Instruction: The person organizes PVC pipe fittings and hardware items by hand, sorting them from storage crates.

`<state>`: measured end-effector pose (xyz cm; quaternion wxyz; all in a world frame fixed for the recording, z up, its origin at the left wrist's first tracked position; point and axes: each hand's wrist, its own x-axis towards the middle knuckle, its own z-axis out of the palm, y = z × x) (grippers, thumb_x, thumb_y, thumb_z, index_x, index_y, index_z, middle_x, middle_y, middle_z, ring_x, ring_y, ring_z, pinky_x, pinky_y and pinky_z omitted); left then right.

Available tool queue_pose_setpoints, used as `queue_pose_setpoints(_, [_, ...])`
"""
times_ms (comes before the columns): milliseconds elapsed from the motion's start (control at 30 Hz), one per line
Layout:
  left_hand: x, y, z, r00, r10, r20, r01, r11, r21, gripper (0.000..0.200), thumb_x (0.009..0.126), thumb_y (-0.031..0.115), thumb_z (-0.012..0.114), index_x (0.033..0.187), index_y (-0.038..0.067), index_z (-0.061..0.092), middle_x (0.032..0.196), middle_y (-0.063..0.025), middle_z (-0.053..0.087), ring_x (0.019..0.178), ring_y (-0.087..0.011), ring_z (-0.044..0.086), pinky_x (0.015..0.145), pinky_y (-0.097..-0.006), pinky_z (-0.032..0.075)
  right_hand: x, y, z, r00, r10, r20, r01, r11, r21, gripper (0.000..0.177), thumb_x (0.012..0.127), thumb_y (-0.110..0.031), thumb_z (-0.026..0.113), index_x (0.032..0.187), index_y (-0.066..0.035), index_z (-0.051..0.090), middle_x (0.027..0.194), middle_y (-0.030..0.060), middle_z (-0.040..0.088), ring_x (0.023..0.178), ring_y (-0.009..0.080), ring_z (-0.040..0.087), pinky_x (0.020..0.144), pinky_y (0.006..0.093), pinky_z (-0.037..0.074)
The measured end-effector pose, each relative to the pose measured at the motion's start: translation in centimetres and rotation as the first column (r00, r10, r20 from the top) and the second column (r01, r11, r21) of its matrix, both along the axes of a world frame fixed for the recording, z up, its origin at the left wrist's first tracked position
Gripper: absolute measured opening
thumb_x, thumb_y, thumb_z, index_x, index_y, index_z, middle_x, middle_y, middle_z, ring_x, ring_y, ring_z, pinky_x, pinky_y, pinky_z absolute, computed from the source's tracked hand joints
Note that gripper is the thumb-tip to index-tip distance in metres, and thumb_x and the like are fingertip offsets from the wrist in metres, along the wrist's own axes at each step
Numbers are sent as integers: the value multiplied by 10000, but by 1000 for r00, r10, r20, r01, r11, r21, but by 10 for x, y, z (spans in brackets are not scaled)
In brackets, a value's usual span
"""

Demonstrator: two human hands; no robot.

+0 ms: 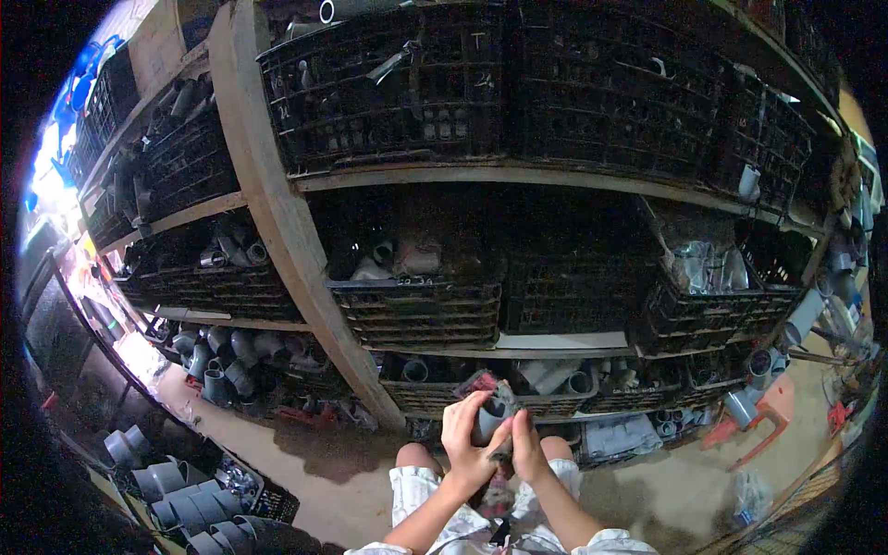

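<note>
Above my lap, my left hand [467, 449] is closed around a grey plastic pipe fitting [487, 424], its open end facing up. My right hand [529, 450] is pressed against the fitting's other side, its fingers closed on a worn red and grey rag [500, 495]. Part of the rag shows above the fitting, and more of it hangs below my hands between my knees. The fingers partly cover the fitting, so its full shape is hidden.
Wooden shelves [287, 222] stand ahead, holding black plastic crates [416, 314] of fittings. Grey fittings [185, 495] are piled at the lower left, near elbow fittings [236, 356] on the bottom shelf. An orange plastic stool [772, 407] lies on the right.
</note>
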<state>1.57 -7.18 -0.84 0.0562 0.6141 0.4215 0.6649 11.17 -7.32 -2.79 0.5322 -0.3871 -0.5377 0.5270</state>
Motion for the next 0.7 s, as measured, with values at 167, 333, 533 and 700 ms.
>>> queue_pose_setpoints(167, [1,-2,9,998,-66,-18,63,988,-139,345,681,91,619,1001,-1,527,1006,-144,509,941,-290,448,818,-349,346,-1,26,-5,939,-18,-344,-33,990,-140,283,890,-322,396,868,-52,480,862,-21,442,824,77,390,696,243,344])
queue_pose_setpoints(333, [-10,12,18,980,-200,10,196,946,-258,351,854,183,397,1143,-11,443,1157,-173,412,1106,-305,351,945,-353,251,-18,5,29,943,-108,-314,128,991,42,304,747,-188,620,1003,-46,538,941,13,543,825,92,507,739,230,399])
queue_pose_setpoints(533, [-6,4,-16,771,-477,422,604,758,-246,620,771,151,532,1280,-14,217,1256,-153,321,1161,-218,328,974,-309,227,-3,21,-7,819,-389,-422,309,919,-247,341,766,-287,576,1004,-51,515,939,11,525,817,89,495,734,239,396])
queue_pose_setpoints(700, [4,-9,-40,791,-399,464,571,754,-325,763,687,312,680,1224,-51,278,1181,-144,391,1102,-201,371,932,-303,280,0,22,12,747,-561,-357,452,822,-347,414,806,-378,508,999,-13,473,969,52,479,865,130,460,775,272,372])
